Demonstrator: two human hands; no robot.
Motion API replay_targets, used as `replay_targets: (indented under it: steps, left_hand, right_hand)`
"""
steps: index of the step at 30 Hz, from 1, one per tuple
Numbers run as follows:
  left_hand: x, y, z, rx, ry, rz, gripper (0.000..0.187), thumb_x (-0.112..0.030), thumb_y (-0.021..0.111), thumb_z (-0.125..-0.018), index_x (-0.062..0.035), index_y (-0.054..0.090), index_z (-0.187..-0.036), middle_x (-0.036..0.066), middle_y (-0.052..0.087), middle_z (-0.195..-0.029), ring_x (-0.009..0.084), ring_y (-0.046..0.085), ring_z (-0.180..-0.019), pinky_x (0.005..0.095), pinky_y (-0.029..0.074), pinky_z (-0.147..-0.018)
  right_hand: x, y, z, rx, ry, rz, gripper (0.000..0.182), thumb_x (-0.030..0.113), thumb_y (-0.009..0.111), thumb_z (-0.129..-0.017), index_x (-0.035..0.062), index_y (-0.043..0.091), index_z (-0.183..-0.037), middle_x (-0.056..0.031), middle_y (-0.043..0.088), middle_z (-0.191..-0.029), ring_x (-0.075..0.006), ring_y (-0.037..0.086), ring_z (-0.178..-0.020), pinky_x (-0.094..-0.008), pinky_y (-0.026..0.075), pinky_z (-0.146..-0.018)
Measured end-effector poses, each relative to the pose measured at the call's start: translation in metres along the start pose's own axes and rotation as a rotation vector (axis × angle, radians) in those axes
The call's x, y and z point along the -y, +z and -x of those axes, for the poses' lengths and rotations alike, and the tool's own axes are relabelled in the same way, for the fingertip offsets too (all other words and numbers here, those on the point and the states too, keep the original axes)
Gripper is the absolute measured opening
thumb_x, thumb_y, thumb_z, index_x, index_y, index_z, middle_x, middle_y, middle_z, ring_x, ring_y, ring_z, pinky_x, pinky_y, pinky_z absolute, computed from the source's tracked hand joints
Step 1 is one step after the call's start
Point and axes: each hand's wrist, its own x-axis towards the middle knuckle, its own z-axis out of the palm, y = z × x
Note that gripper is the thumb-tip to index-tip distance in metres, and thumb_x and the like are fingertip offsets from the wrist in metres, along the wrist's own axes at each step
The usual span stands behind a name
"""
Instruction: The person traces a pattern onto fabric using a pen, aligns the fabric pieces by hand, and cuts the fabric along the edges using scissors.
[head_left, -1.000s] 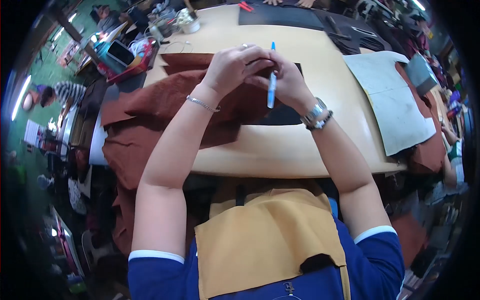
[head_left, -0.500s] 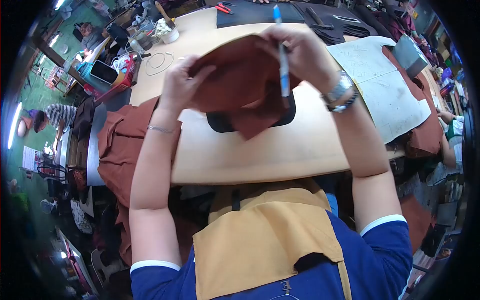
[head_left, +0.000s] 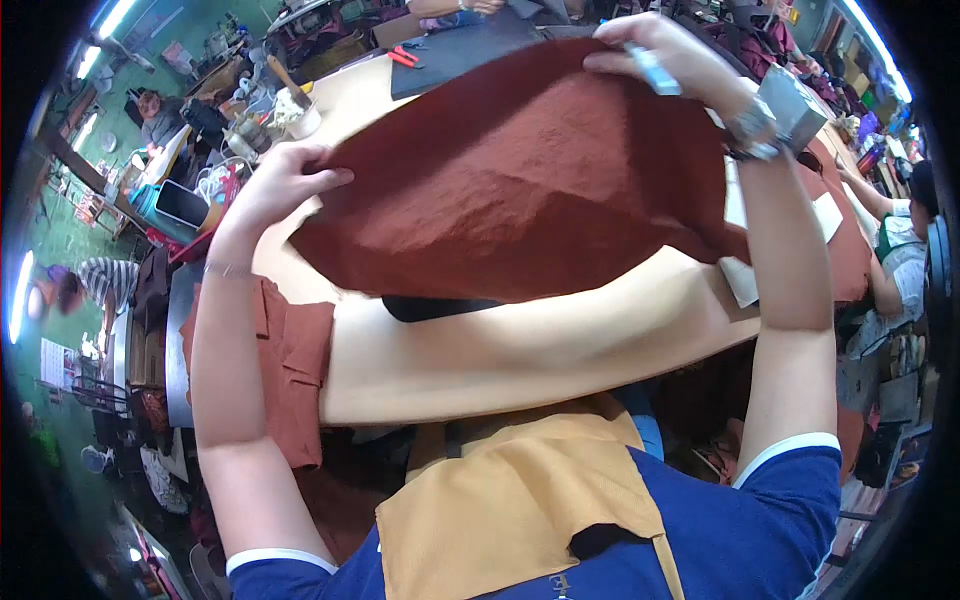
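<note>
A wide piece of reddish-brown leather point(head_left: 520, 170) is stretched out between my two hands, raised over the table point(head_left: 480, 365). My left hand point(head_left: 285, 190) pinches its left edge, thumb on top. At the upper right edge my right hand point(head_left: 675, 60) grips the leather, and a blue and white pen point(head_left: 655, 72) sticks out between its fingers. Below the leather, a black pad point(head_left: 435, 307) on the table shows only at its front edge. More brown leather point(head_left: 295, 350) lies folded at the table's left front, hanging over the edge.
Red-handled pliers point(head_left: 405, 57) lie by a black board point(head_left: 460, 62) at the back. A white pot point(head_left: 300, 120) with a brush and a red basket point(head_left: 215, 215) stand at the left. A metal block point(head_left: 790, 108) rests at the right. Another person's arm point(head_left: 450, 8) reaches in at the back.
My hands have moved apart, left hand to the left and right hand up and right. The leather, bunched and folded before, is now spread wide. My view has shifted slightly.
</note>
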Motion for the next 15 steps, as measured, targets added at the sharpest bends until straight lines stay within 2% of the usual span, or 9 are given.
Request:
replay_targets:
  steps: [1, 2, 4, 6, 8, 10, 12, 13, 15]
  left_hand:
    - [0.022, 0.010, -0.026, -0.039, 0.015, -0.057, 0.022, -0.023, 0.070, -0.085, -0.0020, 0.066, -0.089, 0.003, 0.065, -0.076, 0.0093, 0.059, -0.073, 0.0271, 0.048, -0.067]
    - [0.038, 0.019, -0.049, -0.080, 0.027, -0.113, 0.021, -0.023, 0.070, -0.085, -0.0025, 0.068, -0.086, 0.003, 0.065, -0.074, 0.0091, 0.058, -0.068, 0.0268, 0.047, -0.062]
    - [0.032, 0.015, -0.087, -0.125, -0.104, 0.188, 0.015, -0.017, 0.065, -0.087, -0.0030, 0.067, -0.091, 0.003, 0.066, -0.075, 0.0087, 0.057, -0.059, 0.0248, 0.046, -0.055]
    - [0.022, 0.001, -0.120, -0.489, -0.063, 0.502, 0.012, -0.010, 0.058, -0.089, -0.0038, 0.066, -0.096, 0.004, 0.067, -0.078, 0.0076, 0.056, -0.054, 0.0225, 0.045, -0.052]
    - [-0.004, -0.023, -0.139, -0.862, 0.118, 0.635, 0.016, -0.005, 0.052, -0.089, -0.0038, 0.064, -0.099, 0.006, 0.067, -0.080, 0.0095, 0.058, -0.058, 0.0222, 0.046, -0.053]
    - [0.005, -0.053, -0.164, -1.135, 0.349, 0.630, 0.013, -0.008, 0.055, -0.092, -0.0031, 0.064, -0.099, 0.006, 0.067, -0.083, 0.0121, 0.060, -0.067, 0.0239, 0.047, -0.060]
    - [-0.011, -0.066, -0.143, -1.108, 0.507, 0.819, 0.019, -0.016, 0.055, -0.097, -0.0006, 0.057, -0.108, 0.008, 0.064, -0.098, 0.0193, 0.068, -0.089, 0.0232, 0.053, -0.069]
    - [-0.020, -0.059, -0.126, -1.127, 0.588, 0.739, 0.023, -0.020, 0.058, -0.097, 0.0007, 0.057, -0.106, 0.009, 0.065, -0.099, 0.0189, 0.068, -0.092, 0.0249, 0.052, -0.078]
    - [-0.027, -0.033, -0.101, -1.256, 0.537, 0.418, 0.017, -0.016, 0.059, -0.094, -0.0006, 0.061, -0.102, 0.007, 0.066, -0.091, 0.0157, 0.062, -0.081, 0.0259, 0.049, -0.073]
  right_hand:
    - [-0.013, 0.015, -0.006, -0.034, 0.192, 0.044, 0.028, 0.025, 0.070, -0.087, -0.0014, 0.064, -0.094, -0.0057, 0.055, -0.068, -0.0116, 0.054, -0.067, -0.0294, 0.045, -0.064]
    - [-0.042, 0.029, -0.015, -0.062, 0.259, 0.052, 0.032, 0.027, 0.073, -0.084, -0.0020, 0.064, -0.095, -0.0082, 0.058, -0.069, -0.0148, 0.056, -0.066, -0.0302, 0.046, -0.063]
    - [-0.044, 0.023, -0.033, -0.027, 0.374, 0.171, 0.034, 0.027, 0.071, -0.084, -0.0005, 0.066, -0.104, -0.0117, 0.063, -0.073, -0.0179, 0.061, -0.067, -0.0294, 0.047, -0.064]
    - [-0.067, 0.015, -0.050, -0.333, 0.337, 0.206, 0.026, 0.018, 0.069, -0.085, 0.0016, 0.067, -0.105, -0.0126, 0.066, -0.077, -0.0159, 0.063, -0.071, -0.0296, 0.049, -0.065]
    - [-0.112, -0.003, -0.066, -0.874, -0.029, 0.441, 0.021, 0.007, 0.049, -0.091, -0.0038, 0.067, -0.091, -0.0155, 0.069, -0.080, -0.0148, 0.065, -0.062, -0.0295, 0.053, -0.056]
    - [-0.073, -0.036, -0.057, -0.856, 0.092, 0.207, 0.032, 0.005, 0.036, -0.091, -0.0038, 0.066, -0.097, -0.0134, 0.069, -0.079, -0.0162, 0.064, -0.058, -0.0312, 0.053, -0.054]
    - [-0.033, -0.048, -0.041, -0.926, 0.206, -0.259, 0.030, 0.006, 0.038, -0.092, -0.0012, 0.066, -0.101, -0.0101, 0.067, -0.074, -0.0164, 0.064, -0.054, -0.0320, 0.051, -0.053]
    - [-0.006, -0.044, -0.027, -0.940, 0.210, -0.218, 0.030, 0.007, 0.038, -0.094, 0.0004, 0.066, -0.101, -0.0073, 0.065, -0.071, -0.0143, 0.064, -0.057, -0.0321, 0.051, -0.052]
    - [-0.036, -0.027, 0.000, -0.878, 0.096, -0.203, 0.030, 0.010, 0.038, -0.095, 0.0013, 0.065, -0.103, -0.0095, 0.066, -0.075, -0.0171, 0.066, -0.066, -0.0338, 0.052, -0.058]
